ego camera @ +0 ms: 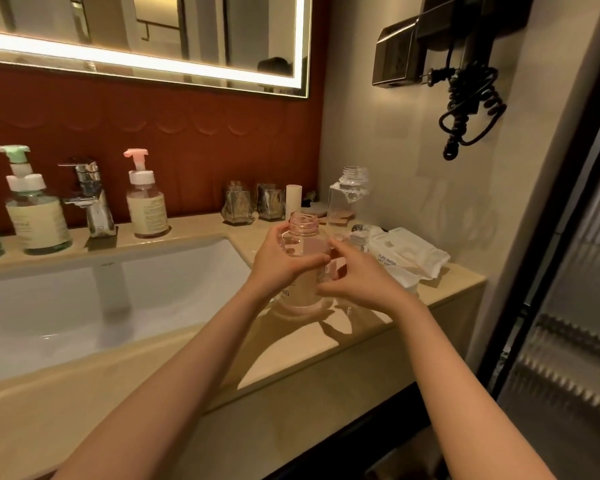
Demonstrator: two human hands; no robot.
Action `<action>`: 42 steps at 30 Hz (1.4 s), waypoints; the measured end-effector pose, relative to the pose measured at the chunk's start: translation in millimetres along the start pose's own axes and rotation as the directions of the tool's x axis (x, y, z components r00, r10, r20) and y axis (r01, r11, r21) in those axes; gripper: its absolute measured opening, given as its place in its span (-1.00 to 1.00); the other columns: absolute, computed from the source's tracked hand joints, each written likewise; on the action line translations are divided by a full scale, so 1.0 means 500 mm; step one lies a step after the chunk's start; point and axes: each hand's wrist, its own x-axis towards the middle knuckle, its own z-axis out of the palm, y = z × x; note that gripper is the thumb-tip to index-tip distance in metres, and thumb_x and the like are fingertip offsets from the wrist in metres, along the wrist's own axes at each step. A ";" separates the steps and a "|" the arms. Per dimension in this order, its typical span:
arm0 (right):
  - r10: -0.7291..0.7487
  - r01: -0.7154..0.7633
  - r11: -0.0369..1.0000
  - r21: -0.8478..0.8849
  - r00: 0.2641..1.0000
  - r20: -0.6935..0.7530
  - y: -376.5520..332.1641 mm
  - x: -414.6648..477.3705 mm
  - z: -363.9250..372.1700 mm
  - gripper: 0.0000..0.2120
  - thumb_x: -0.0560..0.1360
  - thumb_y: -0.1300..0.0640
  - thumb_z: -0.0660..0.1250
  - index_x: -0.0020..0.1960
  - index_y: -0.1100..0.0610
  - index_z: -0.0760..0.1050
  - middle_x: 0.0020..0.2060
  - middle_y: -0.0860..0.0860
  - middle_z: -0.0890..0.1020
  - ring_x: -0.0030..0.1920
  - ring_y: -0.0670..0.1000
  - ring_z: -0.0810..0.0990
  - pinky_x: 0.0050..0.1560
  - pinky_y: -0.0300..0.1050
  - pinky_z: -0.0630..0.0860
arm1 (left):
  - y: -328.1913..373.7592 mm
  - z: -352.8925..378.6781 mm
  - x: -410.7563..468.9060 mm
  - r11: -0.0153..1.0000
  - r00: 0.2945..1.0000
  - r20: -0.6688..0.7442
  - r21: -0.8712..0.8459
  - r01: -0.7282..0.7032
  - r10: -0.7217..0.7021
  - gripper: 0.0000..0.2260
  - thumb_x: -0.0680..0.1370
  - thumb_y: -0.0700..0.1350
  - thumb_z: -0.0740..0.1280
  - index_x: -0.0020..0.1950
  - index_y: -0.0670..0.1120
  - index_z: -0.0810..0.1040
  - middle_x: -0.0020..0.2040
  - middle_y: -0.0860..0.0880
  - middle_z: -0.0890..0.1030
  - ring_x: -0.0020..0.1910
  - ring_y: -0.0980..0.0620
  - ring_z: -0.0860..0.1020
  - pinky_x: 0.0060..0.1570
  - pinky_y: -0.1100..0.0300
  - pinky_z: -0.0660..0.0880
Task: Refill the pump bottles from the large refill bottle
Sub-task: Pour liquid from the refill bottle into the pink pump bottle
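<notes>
On the counter point(326, 341) by the sink point(118, 289) — an uncapped pump bottle point(303, 271) steadied for filling
Left hand point(284, 263) grips its shoulder, likely to keep it upright; right hand point(359, 282) curls at its side, grip unclear. At one o'clock beyond stands the open refill bottle point(347, 199) — a pink-pump bottle point(147, 206) at ten o'clock

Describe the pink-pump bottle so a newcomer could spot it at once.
Find the white sink, then the chrome tap behind it. The pink-pump bottle stands upright just right of that tap. Its pink pump sets it apart from the larger green-pumped bottle left of the tap.
</notes>
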 end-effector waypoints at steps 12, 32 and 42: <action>0.231 -0.147 0.968 0.201 0.830 -0.507 -0.016 0.121 -0.042 -0.14 0.29 -0.09 0.53 0.40 0.16 0.17 0.26 0.07 0.45 0.24 0.08 0.45 0.05 -0.13 0.38 | -0.012 0.015 0.016 0.999 0.994 -0.103 0.038 0.031 -0.027 -0.26 0.29 -0.03 0.56 0.36 0.00 0.26 0.27 -0.03 0.49 0.12 0.05 0.47 0.09 0.17 0.46; -0.276 0.033 0.876 -0.480 0.852 -0.445 -0.034 0.115 -0.087 -0.46 0.28 0.17 0.48 0.16 0.17 0.31 0.00 0.06 0.52 -0.04 0.14 0.49 -0.14 -0.09 0.34 | -0.008 0.014 0.010 0.999 0.996 -0.089 0.033 0.012 -0.009 -0.25 0.30 0.01 0.55 0.38 -0.01 0.24 0.28 -0.04 0.45 0.10 0.10 0.39 0.02 0.23 0.38; -0.315 0.008 0.733 -0.680 0.890 -0.329 -0.019 0.107 -0.095 -0.38 0.31 0.17 0.44 0.31 0.13 0.29 0.04 0.08 0.53 0.03 0.16 0.50 -0.01 -0.02 0.34 | -0.006 0.018 0.013 0.997 0.994 -0.104 0.061 0.041 -0.035 -0.20 0.31 0.02 0.54 0.42 -0.03 0.19 0.34 -0.07 0.41 0.21 0.02 0.40 0.00 0.24 0.36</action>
